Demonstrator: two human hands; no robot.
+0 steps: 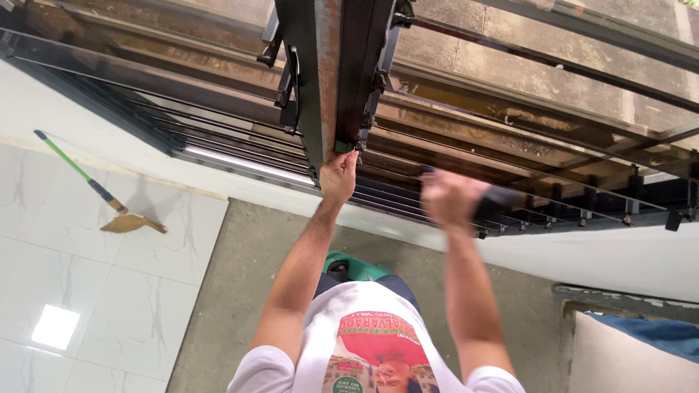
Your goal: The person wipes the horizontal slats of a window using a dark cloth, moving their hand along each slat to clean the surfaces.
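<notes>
Head view, looking steeply down. A dark, rust-streaked metal frame post [336,73] runs from the top edge to mid-picture, flanked by black hinge brackets [290,87]. The left hand [338,177] is closed round the post's lower end, fingers wrapped over its bottom edge. The right hand [450,198] is raised just beside the post, apart from it, and curls round a dark object [499,201]; motion blur makes both the grip and the object's kind impossible to tell.

Thin black horizontal bars [233,142] and heavier rails [553,62] cross the picture behind both hands, leaving only narrow gaps between them. Open room lies below the forearms, over a grey concrete floor [240,291].

To the left, glossy white marble tiles [102,276] meet the concrete along a straight edge. A broom with a green handle [95,185] lies on the tiles, well apart from the hands. A white wall ledge [619,258] runs beneath the bars on the right.

A green object [357,266] shows between the arms, largely hidden by the person's printed white shirt [364,342]. Blue fabric [648,331] is cut off at the right edge.
</notes>
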